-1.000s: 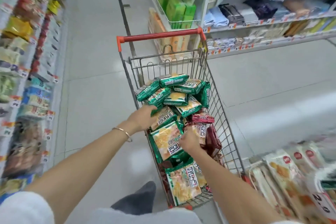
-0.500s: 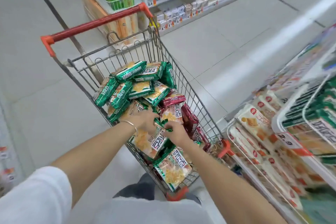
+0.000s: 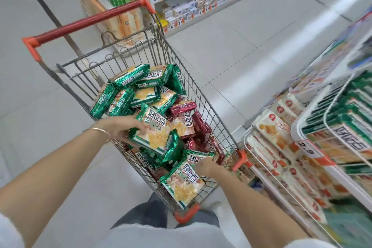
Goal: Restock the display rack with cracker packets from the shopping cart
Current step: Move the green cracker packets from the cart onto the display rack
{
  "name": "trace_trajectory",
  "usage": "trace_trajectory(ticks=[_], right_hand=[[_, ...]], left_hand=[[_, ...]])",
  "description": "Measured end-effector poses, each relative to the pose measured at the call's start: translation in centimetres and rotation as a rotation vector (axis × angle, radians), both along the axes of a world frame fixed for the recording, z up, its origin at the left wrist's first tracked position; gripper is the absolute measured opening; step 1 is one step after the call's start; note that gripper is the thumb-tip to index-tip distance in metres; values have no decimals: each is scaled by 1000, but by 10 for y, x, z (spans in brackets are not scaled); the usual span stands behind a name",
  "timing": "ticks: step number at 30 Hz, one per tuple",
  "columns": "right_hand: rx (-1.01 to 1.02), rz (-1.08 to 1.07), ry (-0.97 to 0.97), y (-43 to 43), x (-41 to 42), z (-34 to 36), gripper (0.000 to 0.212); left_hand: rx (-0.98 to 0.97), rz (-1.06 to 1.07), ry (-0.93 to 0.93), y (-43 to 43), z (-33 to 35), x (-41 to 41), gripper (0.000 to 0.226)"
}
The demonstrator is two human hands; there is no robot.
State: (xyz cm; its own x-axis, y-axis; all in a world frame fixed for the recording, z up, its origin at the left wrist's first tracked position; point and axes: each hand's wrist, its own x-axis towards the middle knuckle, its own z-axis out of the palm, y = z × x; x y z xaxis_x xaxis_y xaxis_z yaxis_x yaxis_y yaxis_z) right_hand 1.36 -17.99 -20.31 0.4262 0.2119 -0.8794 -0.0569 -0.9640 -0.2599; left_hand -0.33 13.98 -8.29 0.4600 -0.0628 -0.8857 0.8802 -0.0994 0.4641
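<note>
left grip (image 3: 120, 129): grasping the lifted green packet (image 3: 156, 139), fingers curled over its left edge, thumb hidden under it.
right grip (image 3: 208, 167): fingers curled onto the right edge of the near green packet (image 3: 185, 183) and touching it. Cannot tell if they actually close round it.
lifted packet location: on top of the pile at mid-cart, raised and tilted, face up.
lifted packet axis: long axis runs far to near, leaning toward near-right. The grip sits on the left long side, so the packet hangs to the right of the hand.
near packet location: near end of the shopping cart (image 3: 202, 92), lying against the near wall, long axis far-right to near-left. It lies left of and just below the right grip.
pile: many green packets at the far end, red packets (image 3: 201, 127) on the right side.
key relation: the display rack (image 3: 297, 127) stands right of the cart, just beside its near-right corner. The right grip is nearer to it. The left grip must carry across the cart.
rack state: wire tiers already hold green packets (image 3: 350, 143), blurred.
step (judged): picking packets up, none on the rack from these hands yet.
risk (judged): the glossy wrapper may slip from an edge-only hold.
</note>
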Motion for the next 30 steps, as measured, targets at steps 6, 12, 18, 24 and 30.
trace_trajectory(ticks=[6, 12, 18, 24, 30], right_hand=[[50, -101, -59, 9, -29, -35, 40], [166, -116, -183, 5, -14, -17, 25], [353, -262, -379, -18, 54, 47, 17], [543, -321, -375, -17, 94, 125, 15], [639, -424, -305, 23, 83, 140, 19]], left_hand=[[-22, 78, 54, 5, -15, -18, 71], [89, 124, -47, -2, -12, -22, 127], [52, 204, -159, -17, 3, -20, 100], [38, 238, -148, -51, 18, -10, 113], [-68, 155, -79, -90, 33, 3, 78]])
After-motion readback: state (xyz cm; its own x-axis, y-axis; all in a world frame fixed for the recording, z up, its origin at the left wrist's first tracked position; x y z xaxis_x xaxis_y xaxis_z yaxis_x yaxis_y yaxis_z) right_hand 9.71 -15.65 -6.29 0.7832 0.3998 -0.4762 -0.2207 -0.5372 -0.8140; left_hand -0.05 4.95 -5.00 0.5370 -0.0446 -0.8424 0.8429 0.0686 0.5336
